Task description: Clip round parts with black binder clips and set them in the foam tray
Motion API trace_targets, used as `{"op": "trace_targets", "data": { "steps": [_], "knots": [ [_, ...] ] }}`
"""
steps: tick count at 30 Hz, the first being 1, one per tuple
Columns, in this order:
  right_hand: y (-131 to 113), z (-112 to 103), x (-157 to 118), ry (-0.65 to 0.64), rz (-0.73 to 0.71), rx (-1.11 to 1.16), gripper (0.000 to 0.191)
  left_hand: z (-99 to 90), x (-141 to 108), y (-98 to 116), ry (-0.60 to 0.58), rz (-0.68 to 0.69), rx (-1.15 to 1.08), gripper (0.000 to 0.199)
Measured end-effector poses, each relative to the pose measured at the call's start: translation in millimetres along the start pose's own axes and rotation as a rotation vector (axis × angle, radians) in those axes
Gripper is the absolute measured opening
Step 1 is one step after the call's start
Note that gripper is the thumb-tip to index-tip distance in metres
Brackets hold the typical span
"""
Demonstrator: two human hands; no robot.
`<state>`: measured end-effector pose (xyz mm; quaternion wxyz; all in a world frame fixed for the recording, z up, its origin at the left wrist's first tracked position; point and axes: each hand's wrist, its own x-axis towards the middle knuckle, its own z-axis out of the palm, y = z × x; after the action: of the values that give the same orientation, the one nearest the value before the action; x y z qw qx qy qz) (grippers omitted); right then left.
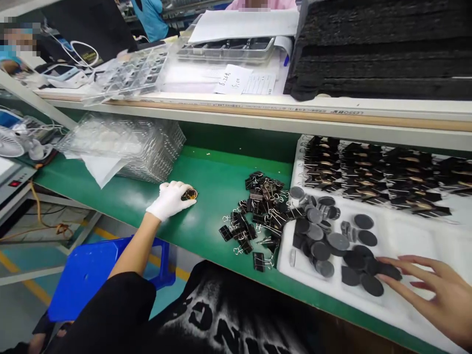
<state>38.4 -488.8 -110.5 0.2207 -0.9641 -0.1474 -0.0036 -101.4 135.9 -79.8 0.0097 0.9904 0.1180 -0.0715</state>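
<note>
My left hand [169, 199], in a white glove, rests on the green tabletop with its fingers closed on a small round part [190, 194] that has a dark rim and an amber-coloured inside. My bare right hand [435, 290] is over the white foam tray [416, 233], with a black disc [390, 271] between thumb and fingers at the edge of the pile. Loose black and grey discs [320, 250] lie heaped left of that hand. Between my hands, a pile of black binder clips [263, 206] is spread on the table, several with their wire handles sticking out.
Rows of clipped black parts [368, 172] fill the back of the foam tray. Stacked clear plastic trays [147, 147] stand back left. A white shelf edge [206, 114] crosses above the table. A blue stool [88, 275] is below left. Other people sit beyond the shelf.
</note>
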Motion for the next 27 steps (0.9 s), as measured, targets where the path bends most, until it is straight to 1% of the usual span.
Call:
{"op": "trace_targets", "data": {
  "steps": [2,5,7,8,10,11,12,14,15,16,17,19,21,23,25,27],
  "knots": [
    [-11.7,-7.3,-0.8,-0.022,-0.035,0.035,0.033,-3.5,7.3,-1.1,0.007,0.048,0.025,0.047],
    [-36.2,-18.3,-8.4,0.006,-0.034,0.016,0.02,-13.6,12.4,2.9,0.071,0.094,0.057,0.045],
    [-59.1,-24.1,-14.5,0.077,-0.008,0.037,0.014,-21.8,12.4,13.4,0.14,0.116,0.02,0.042],
    [-73.8,-25.1,-16.8,0.125,0.002,0.072,0.011,-25.8,11.9,21.9,0.167,0.134,-0.027,0.041],
    [-111.2,-20.5,-18.4,0.216,-0.014,0.224,0.013,-33.0,10.2,45.7,0.196,0.184,-0.154,0.041],
    [-133.1,-14.7,-17.3,0.181,-0.024,0.381,0.016,-36.2,9.1,60.6,0.2,0.216,-0.215,0.041],
    [-156.0,-6.8,-14.8,0.11,-0.035,0.558,0.022,-39.3,7.7,76.8,0.199,0.255,-0.265,0.04],
    [-199.7,12.3,-6.6,-0.07,-0.044,0.805,0.03,-45.1,3.7,109.9,0.211,0.348,-0.312,0.037],
    [-218.2,21.6,-1.6,-0.104,-0.071,0.883,0.027,-47.8,1.1,125.1,0.223,0.401,-0.316,0.035],
    [-233.3,29.8,3.3,-0.098,-0.119,0.919,0.022,-50.2,-1.7,138.4,0.24,0.449,-0.315,0.035],
    [-244.8,36.1,7.7,-0.065,-0.177,0.914,0.017,-52.3,-4.5,149.3,0.26,0.49,-0.31,0.035],
    [-257.7,42.5,14.2,-0.076,-0.232,0.921,0.014,-54.9,-9.6,163.1,0.321,0.548,-0.287,0.035],
    [-260.8,42.5,17.9,-0.179,-0.193,0.965,0.022,-55.0,-12.9,167.7,0.399,0.589,-0.245,0.034],
    [-259.7,40.3,19.7,-0.299,-0.127,1.001,0.03,-52.6,-14.7,167.4,0.446,0.627,-0.196,0.032],
    [-258.3,39.9,20.4,-0.359,-0.108,0.978,0.029,-48.5,-15.3,166.6,0.442,0.658,-0.164,0.029],
    [-258.0,43.1,20.9,-0.384,-0.086,0.949,0.033,-44.0,-15.4,168.1,0.415,0.698,-0.154,0.029]
  ]
}}
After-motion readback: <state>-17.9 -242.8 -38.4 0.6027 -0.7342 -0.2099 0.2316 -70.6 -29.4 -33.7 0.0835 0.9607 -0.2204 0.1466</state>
